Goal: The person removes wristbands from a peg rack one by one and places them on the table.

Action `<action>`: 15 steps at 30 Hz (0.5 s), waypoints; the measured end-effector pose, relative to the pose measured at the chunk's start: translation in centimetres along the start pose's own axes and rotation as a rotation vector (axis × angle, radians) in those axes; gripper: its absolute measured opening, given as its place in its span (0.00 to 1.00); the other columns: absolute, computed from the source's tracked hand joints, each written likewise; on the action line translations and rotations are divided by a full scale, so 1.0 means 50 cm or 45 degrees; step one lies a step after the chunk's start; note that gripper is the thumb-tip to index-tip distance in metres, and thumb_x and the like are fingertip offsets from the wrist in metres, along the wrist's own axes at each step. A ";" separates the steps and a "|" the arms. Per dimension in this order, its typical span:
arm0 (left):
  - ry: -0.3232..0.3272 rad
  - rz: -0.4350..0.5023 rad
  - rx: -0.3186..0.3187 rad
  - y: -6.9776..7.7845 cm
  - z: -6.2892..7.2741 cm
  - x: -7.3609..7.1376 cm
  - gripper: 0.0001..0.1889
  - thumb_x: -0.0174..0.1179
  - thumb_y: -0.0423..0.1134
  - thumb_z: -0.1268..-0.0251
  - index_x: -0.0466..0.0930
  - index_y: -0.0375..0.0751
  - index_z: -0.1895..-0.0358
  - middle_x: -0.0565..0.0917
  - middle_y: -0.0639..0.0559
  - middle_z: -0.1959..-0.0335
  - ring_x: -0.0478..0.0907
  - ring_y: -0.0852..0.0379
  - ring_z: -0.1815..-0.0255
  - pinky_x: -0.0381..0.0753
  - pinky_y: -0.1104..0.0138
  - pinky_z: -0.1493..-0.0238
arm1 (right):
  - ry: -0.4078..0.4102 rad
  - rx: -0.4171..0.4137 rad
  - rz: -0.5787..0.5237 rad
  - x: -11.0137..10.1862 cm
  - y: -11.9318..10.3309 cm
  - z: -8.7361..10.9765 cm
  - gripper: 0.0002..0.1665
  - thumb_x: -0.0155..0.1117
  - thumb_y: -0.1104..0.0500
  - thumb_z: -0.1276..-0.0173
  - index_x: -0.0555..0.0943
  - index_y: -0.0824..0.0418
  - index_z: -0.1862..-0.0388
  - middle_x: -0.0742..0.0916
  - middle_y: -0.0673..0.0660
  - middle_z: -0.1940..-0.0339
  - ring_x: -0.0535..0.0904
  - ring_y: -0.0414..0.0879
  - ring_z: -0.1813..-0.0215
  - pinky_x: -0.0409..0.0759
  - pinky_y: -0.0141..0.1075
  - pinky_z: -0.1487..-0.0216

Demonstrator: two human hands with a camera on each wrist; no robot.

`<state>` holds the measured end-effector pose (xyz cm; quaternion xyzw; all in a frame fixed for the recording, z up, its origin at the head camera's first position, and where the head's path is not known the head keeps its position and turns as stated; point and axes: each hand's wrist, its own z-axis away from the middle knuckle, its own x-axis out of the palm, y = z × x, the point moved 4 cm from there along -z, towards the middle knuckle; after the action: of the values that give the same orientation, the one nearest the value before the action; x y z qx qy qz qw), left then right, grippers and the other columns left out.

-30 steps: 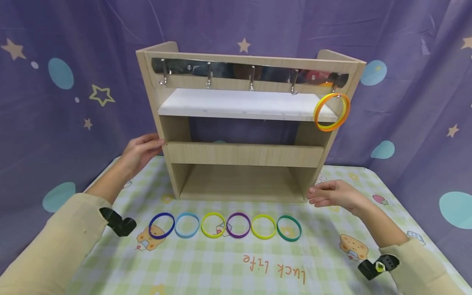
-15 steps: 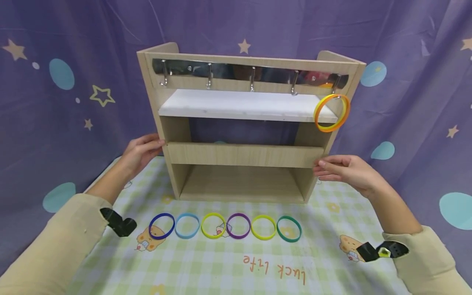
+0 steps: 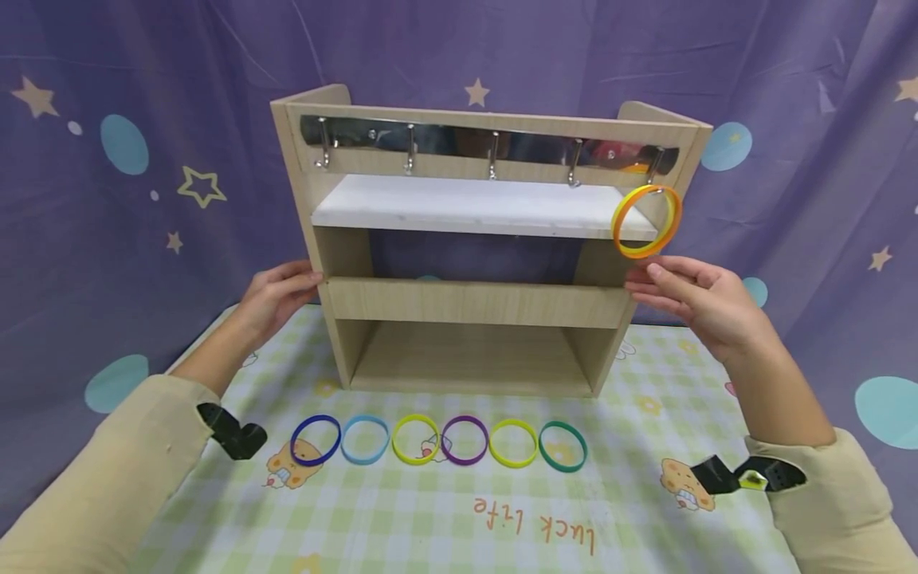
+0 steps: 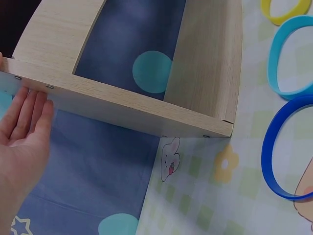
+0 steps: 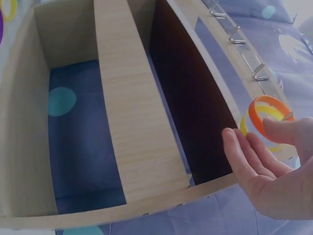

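Note:
A light wooden shelf unit (image 3: 473,303) with a metal hook rail (image 3: 452,142) stands on the table. My left hand (image 3: 276,296) rests its fairly straight fingertips on the unit's left side panel, as the left wrist view also shows. Raised by the right side panel, my right hand (image 3: 713,303) holds nothing, its fingers loosely extended just below the hanging bands. An orange wristband (image 3: 674,231) and a yellow wristband (image 5: 243,125) hang together on the rightmost hook. In the right wrist view my thumb overlaps them; whether it touches them I cannot tell.
Before the unit, several wristbands lie in a row, from a dark blue band (image 3: 315,464) through a light blue band (image 3: 366,461) and a purple band (image 3: 464,462) to a green band (image 3: 562,469). A checked cloth (image 3: 402,534) covers the table; a purple curtain (image 3: 559,56) hangs behind.
My right hand has risen along the unit's right side, from the bottom corner to just under the hanging bands. My left hand and the row of bands have stayed put.

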<state>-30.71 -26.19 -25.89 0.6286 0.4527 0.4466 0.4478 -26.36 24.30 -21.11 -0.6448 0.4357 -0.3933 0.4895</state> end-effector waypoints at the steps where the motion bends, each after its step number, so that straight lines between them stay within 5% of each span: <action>1: 0.000 -0.004 0.000 0.000 0.000 -0.001 0.16 0.55 0.32 0.31 0.65 0.35 0.43 0.84 0.61 0.57 0.82 0.69 0.54 0.80 0.80 0.50 | 0.004 -0.016 -0.045 0.002 -0.003 -0.001 0.11 0.55 0.66 0.28 0.83 0.58 0.53 0.90 0.52 0.59 0.88 0.43 0.56 0.86 0.29 0.54; 6: 0.009 -0.002 0.009 -0.001 0.000 -0.003 0.10 0.55 0.31 0.32 0.73 0.43 0.51 0.84 0.61 0.57 0.82 0.68 0.55 0.80 0.80 0.50 | 0.042 -0.034 -0.249 0.008 -0.012 -0.004 0.11 0.55 0.68 0.29 0.84 0.62 0.55 0.91 0.56 0.61 0.89 0.47 0.58 0.86 0.33 0.55; 15: 0.026 -0.035 0.013 -0.002 -0.002 -0.001 0.14 0.56 0.33 0.32 0.69 0.37 0.45 0.84 0.61 0.58 0.82 0.68 0.55 0.80 0.80 0.50 | 0.228 -0.089 -0.552 0.004 -0.015 -0.007 0.09 0.58 0.71 0.33 0.85 0.68 0.61 0.90 0.60 0.65 0.89 0.50 0.64 0.87 0.37 0.59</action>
<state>-30.84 -26.20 -25.99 0.6200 0.4679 0.4445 0.4461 -26.48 24.13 -20.28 -0.7024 0.3422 -0.5296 0.3302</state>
